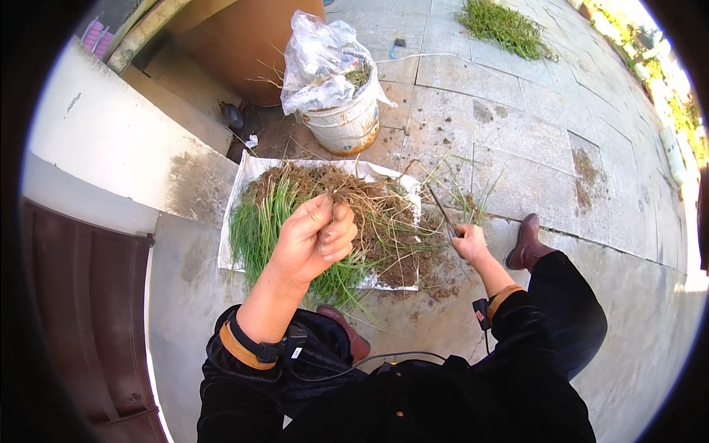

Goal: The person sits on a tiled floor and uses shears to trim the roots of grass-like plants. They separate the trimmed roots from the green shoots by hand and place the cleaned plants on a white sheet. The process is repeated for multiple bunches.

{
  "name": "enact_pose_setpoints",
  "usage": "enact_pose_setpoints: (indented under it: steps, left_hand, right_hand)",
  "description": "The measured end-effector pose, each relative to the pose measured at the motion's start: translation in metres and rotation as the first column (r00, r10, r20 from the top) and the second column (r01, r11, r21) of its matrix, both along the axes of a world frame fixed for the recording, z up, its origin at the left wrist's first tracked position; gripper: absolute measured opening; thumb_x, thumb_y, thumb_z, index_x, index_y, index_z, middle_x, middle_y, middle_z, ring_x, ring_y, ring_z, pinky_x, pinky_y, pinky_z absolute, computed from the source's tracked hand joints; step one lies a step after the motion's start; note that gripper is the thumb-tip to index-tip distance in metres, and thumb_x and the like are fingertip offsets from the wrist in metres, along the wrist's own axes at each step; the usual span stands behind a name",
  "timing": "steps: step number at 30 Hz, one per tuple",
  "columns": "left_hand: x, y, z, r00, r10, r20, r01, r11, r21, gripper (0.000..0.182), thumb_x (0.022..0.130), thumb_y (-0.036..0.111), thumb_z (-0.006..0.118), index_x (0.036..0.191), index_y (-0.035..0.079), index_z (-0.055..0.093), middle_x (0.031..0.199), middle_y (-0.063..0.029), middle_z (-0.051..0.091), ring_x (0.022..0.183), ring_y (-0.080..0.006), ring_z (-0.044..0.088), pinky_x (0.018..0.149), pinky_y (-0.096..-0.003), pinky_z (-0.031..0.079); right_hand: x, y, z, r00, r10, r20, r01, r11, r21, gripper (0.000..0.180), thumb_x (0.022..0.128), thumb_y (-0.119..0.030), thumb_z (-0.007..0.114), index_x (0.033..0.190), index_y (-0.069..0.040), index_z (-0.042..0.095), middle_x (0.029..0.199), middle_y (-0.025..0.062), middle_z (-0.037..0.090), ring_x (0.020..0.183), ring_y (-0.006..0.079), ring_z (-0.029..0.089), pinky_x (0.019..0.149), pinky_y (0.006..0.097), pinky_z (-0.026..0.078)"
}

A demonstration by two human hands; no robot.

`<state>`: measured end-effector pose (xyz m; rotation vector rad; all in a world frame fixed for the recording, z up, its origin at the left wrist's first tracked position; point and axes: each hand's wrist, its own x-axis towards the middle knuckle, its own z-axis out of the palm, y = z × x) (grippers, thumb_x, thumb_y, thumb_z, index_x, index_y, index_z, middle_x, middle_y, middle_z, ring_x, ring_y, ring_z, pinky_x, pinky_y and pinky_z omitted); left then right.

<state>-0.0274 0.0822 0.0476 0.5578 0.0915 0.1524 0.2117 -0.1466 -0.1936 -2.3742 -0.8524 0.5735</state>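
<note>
My left hand (318, 235) is raised over a heap of green grass-like plants (266, 221), its fingers curled and the thumb pressed to the forefinger. A tiny pale speck shows at the fingertips, but against the tangled brown roots (332, 180) behind, I cannot tell whether something small is pinched there. To the right, my right hand (471, 243) grips a thin dark metal tool (437, 202) that points up and away, beside a few loose green stems (471, 202). Its exact kind is unclear. Heap and loose soil (399, 268) lie on a white sheet (227, 243).
Beyond the sheet stands a dirty white bucket (343, 130) holding a clear plastic bag (318, 61). A large brown container (243, 50) is behind it. A low white wall (127, 127) runs along the left. More cut greens (504, 27) lie on the paving farther off.
</note>
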Motion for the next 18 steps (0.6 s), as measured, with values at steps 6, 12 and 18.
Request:
enact_pose_setpoints:
  steps: [6,12,18]
  left_hand:
    - [-0.002,-0.017,0.022,0.985,0.025,0.171,0.065,0.861,-0.504,0.019,0.099,0.015,0.036,0.089,0.004,0.048,0.064,0.0005,0.038,0.051,-0.009,0.037,0.045,-0.0228,0.034]
    - [0.003,-0.033,0.037,0.983,0.051,0.176,0.07,0.784,-0.617,0.021,0.099,0.017,0.035,0.09,0.004,0.048,0.064,0.0006,0.039,0.052,-0.0092,0.038,0.046,-0.0233,0.035]
    - [0.012,-0.04,0.032,0.984,0.048,0.171,0.079,0.747,-0.66,0.021,0.099,0.017,0.035,0.09,0.004,0.049,0.065,0.0007,0.04,0.052,-0.009,0.038,0.047,-0.0228,0.036]
  right_hand:
    - [-0.006,0.027,0.219,0.972,0.233,-0.029,-0.194,0.866,0.461,0.049,0.068,-0.04,0.072,0.068,0.003,0.049,0.061,0.0125,0.049,0.057,0.0171,0.046,0.055,0.0332,0.04]
    - [-0.062,0.0,0.275,0.95,0.289,0.123,-0.314,0.867,0.387,0.046,0.069,-0.042,0.069,0.071,0.0,0.049,0.069,0.0151,0.048,0.061,0.0297,0.048,0.059,0.0375,0.041]
    - [-0.086,0.016,0.237,0.956,0.252,0.152,-0.29,0.893,0.345,0.05,0.072,-0.046,0.07,0.074,0.0,0.051,0.072,0.0159,0.05,0.067,0.0339,0.053,0.061,0.0396,0.043]
